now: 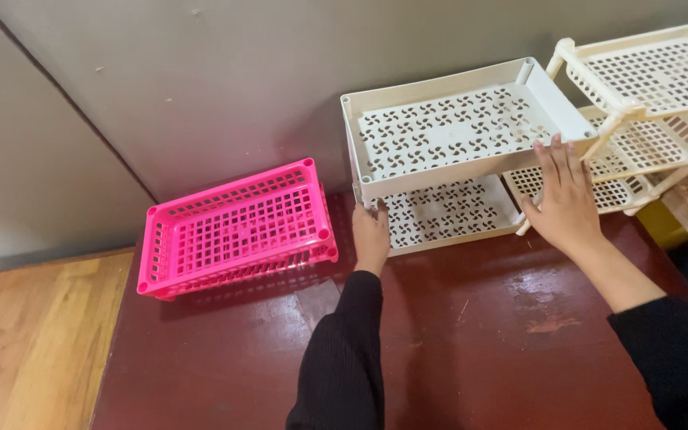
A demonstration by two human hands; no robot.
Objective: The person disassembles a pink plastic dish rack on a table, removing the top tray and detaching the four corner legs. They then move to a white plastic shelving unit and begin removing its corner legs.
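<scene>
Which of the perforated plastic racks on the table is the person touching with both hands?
The white two-tier rack in the middle: left hand at its front-left corner, right hand at its front-right. The pink basket and the cream rack go untouched.

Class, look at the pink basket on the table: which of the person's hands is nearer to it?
Left. The left hand grips the white rack's front-left corner, just right of the pink basket but apart from it. The right hand rests on the rack's far right edge.
</scene>
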